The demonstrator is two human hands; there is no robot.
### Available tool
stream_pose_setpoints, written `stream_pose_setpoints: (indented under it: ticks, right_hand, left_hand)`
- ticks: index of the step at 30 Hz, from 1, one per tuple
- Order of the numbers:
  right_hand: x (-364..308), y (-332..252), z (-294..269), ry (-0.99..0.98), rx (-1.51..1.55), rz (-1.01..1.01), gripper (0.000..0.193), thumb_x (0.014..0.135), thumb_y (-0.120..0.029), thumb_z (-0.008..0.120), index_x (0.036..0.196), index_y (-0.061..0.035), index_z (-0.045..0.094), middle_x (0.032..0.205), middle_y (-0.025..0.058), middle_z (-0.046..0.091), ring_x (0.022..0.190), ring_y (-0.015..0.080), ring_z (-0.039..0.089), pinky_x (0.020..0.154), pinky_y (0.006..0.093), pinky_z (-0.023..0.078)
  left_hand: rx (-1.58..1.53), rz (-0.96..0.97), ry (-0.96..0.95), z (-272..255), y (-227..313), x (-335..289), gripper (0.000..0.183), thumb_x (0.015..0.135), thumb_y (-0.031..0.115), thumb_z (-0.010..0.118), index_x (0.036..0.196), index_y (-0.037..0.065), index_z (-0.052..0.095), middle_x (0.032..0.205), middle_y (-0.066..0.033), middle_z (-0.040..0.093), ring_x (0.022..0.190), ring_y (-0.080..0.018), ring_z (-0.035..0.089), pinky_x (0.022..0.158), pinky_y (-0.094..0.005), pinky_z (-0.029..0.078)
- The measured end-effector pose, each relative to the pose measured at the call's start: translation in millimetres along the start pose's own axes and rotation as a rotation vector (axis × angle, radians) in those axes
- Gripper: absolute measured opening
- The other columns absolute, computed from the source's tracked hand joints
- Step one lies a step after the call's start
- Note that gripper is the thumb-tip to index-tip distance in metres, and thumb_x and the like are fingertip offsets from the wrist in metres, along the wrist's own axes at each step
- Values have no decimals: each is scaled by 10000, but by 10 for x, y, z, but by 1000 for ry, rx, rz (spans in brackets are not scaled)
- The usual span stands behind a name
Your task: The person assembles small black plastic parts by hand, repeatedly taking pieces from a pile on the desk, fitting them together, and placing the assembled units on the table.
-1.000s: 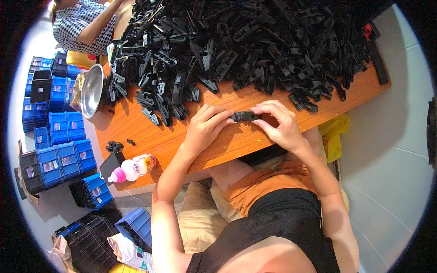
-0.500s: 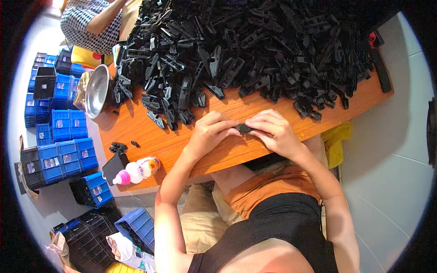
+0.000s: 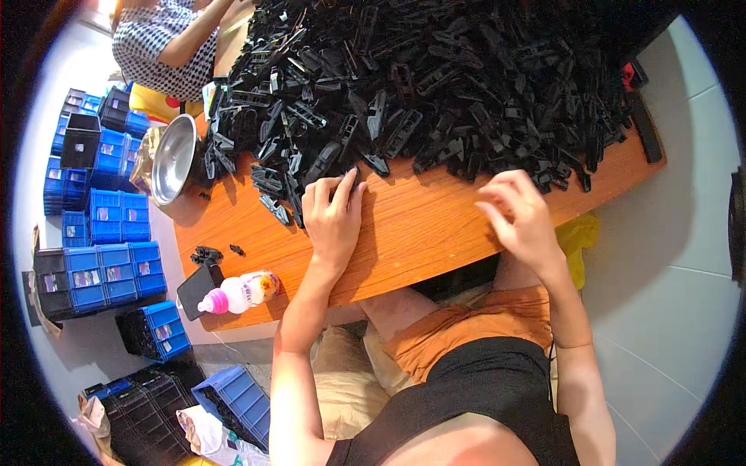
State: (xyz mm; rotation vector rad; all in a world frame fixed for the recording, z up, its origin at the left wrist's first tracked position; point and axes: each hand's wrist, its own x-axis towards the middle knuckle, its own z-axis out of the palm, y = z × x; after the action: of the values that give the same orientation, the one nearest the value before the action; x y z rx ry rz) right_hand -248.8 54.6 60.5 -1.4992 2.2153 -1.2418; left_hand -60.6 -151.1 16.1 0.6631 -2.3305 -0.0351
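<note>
Left hand (image 3: 332, 221) flat, fingertips touching black clip pile (image 3: 435, 85), grip open; right hand (image 3: 519, 217) raised, grip open.

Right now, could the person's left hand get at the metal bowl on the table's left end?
Probably yes. The left hand rests on the table at the edge of the pile of black plastic parts; bare wood and a few loose parts lie between it and the metal bowl.

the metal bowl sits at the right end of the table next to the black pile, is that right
Not quite. The head view shows the metal bowl at the left end of the table, not the right. It does sit next to the black pile, as you said.
</note>
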Motion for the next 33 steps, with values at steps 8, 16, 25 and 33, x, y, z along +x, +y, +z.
stream_pose_setpoints:
  ticks: [8,16,25,33]
  right_hand:
    - [-456,315,-390,209,-335,445,639,654,-215,843,1166,-36,506,1085,128,466,850,263,550,751,368,482]
    - [-343,374,-4,180,-89,261,565,684,-95,819,1139,-10,496,1008,118,501,722,190,545,647,304,504]
    - [-267,284,172,213,-231,-30,246,823,-79,672,1042,-31,569,935,141,592,827,348,570,762,415,476]
    - [-364,453,50,253,2,-15,193,874,34,571,1059,6,619,1027,109,619,760,167,623,639,274,511]
  left_hand:
    - [-81,-66,-30,-54,155,-60,209,767,88,715,943,27,619,681,-59,528,637,-239,520,590,-345,440]
    - [73,-20,-122,-49,277,-152,410,802,123,667,1187,34,557,786,-97,544,679,-268,569,619,-352,465]
    - [-58,-141,-121,-166,523,-550,408,806,42,643,1203,12,554,978,-157,588,873,-331,565,762,-396,479]
    - [-358,-136,-143,-291,829,-695,321,793,-24,662,1107,41,644,1042,-123,635,957,-304,575,845,-375,473]
